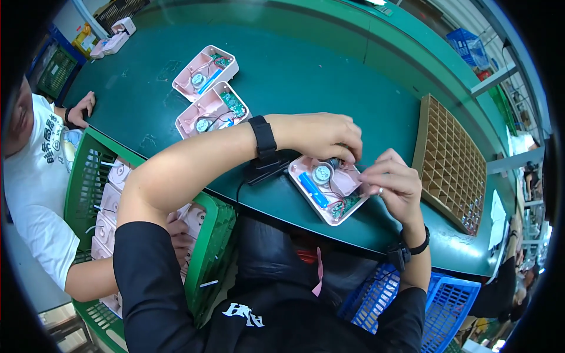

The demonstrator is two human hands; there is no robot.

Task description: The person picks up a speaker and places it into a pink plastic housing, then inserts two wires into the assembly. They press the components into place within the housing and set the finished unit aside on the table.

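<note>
A pale pink plastic housing (295, 174) lies open side up at the table's near edge. Inside are a round speaker (322, 174), a blue cylindrical battery (313, 189), a green circuit board (347, 206) and thin wires. Over its far edge my left hand (326, 136) bends down, fingers closed by a small dark part beside the speaker; what they grip is partly hidden. My right hand (395, 183) is pinched at the housing's right side, where a thin dark wire seems to run between the hands. What its fingertips hold is too small to make out.
Two similar open housings (206, 72) (189, 117) sit farther left on the green table (306, 76). A brown compartment tray (450, 165) stands at right. A green crate (213, 235) of pink housings is at left, with a co-worker's hand (179, 235) inside. Blue baskets (450, 303) stand below.
</note>
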